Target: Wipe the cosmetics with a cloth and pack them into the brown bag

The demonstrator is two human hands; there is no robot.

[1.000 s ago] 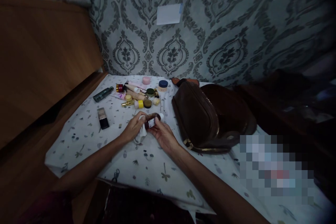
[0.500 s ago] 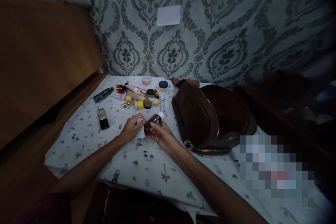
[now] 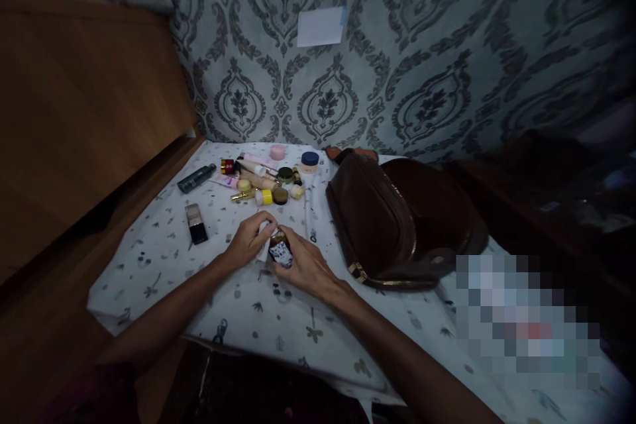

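My right hand [image 3: 307, 264] is closed around a small dark bottle [image 3: 281, 254], whose patterned black-and-white label faces me. The bottle's white cap is out of sight behind my fingers. On the other side, my left hand [image 3: 250, 237] pinches a white wipe or tissue [image 3: 263, 250] and holds it against the bottle. Both hands are just above the patterned white cloth [image 3: 308, 334]. Beyond them lies a cluster of cosmetics, among them a yellow-banded jar [image 3: 264, 197], a dark round pot [image 3: 280, 196] and a gold tube [image 3: 242, 196].
A brown leather bag [image 3: 377, 225] lies right of my hands. Left are a dark green bottle [image 3: 197, 178] and a black-ended clear bottle [image 3: 197, 224]. Behind stand a blue-lidded jar [image 3: 309, 162] and a pink jar [image 3: 277, 152]. A wooden cabinet [image 3: 89, 93] borders the left side.
My right hand has turned the bottle, so its label now shows and its white cap is hidden. My left hand stays beside it with the white wipe or tissue.
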